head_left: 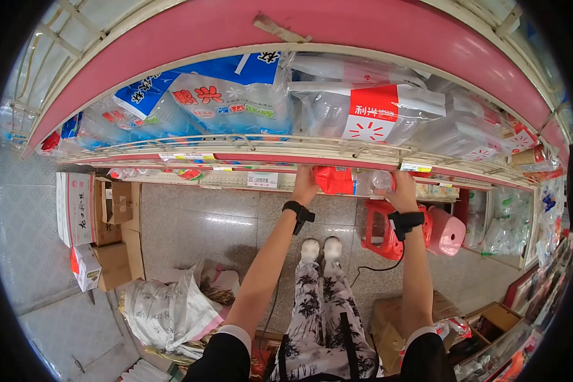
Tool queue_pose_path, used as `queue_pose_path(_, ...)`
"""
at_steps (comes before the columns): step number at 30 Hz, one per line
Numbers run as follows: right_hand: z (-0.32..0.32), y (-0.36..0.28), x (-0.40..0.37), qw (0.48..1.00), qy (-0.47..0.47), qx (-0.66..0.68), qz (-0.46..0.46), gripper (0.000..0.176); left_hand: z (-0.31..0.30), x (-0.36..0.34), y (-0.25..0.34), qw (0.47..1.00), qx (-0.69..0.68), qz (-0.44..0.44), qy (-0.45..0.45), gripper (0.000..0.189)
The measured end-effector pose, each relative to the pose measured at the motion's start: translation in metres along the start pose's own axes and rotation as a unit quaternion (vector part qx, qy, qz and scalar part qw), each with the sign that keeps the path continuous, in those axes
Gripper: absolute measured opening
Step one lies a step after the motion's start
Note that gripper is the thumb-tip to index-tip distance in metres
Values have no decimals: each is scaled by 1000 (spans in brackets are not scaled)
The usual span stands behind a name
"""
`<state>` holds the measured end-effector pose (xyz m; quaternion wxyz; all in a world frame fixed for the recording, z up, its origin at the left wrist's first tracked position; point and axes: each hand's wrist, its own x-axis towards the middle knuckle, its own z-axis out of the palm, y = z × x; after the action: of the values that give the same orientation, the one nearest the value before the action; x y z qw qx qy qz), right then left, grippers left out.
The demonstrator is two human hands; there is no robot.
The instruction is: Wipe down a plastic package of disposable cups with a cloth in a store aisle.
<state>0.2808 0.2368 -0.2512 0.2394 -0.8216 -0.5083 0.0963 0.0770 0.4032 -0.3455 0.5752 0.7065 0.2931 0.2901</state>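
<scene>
My left hand (pixel 304 185) grips the left end of a pack of clear plastic cups (pixel 335 180) with a red wrapper. At the other end, my right hand (pixel 402 191) closes around the pack's clear, round end. The pack lies sideways between my hands, at the edge of the lower shelf (pixel 223 179). The upper shelf's edge hides some of my fingertips and part of the pack. Just above, a red-and-white labelled bag of cups (pixel 366 114) and a blue-and-white bag of cups (pixel 229 95) fill the upper shelf.
Red plastic stools (pixel 382 232) and a pink stool (pixel 449 230) stand below right. Cardboard boxes (pixel 111 264) are stacked at left, near a white woven sack (pixel 162 312). A wire rail (pixel 337 145) runs along the upper shelf's front. A black cable (pixel 385 268) hangs from my right wrist.
</scene>
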Motion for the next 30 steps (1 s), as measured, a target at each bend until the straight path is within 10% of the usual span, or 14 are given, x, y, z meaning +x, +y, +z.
queue_pose_path(15,34,7,20,982,7,144,119,49,-6,-15,53,985,-44,-15,168,39)
queue_pose_path(19,38,-15,10,980,198,8,34,47,-7,5,46,986,-50,-47,154,22)
queue_pose_path(23,59,6,11,981,149,53,115,43,-4,14,55,984,11,-26,177,15)
queue_pose_path(25,62,22,21,989,-38,-30,142,33,-4,19,40,973,107,59,195,18)
queue_pose_path(30,76,40,38,994,73,-25,74,40,5,28,22,974,88,15,208,20)
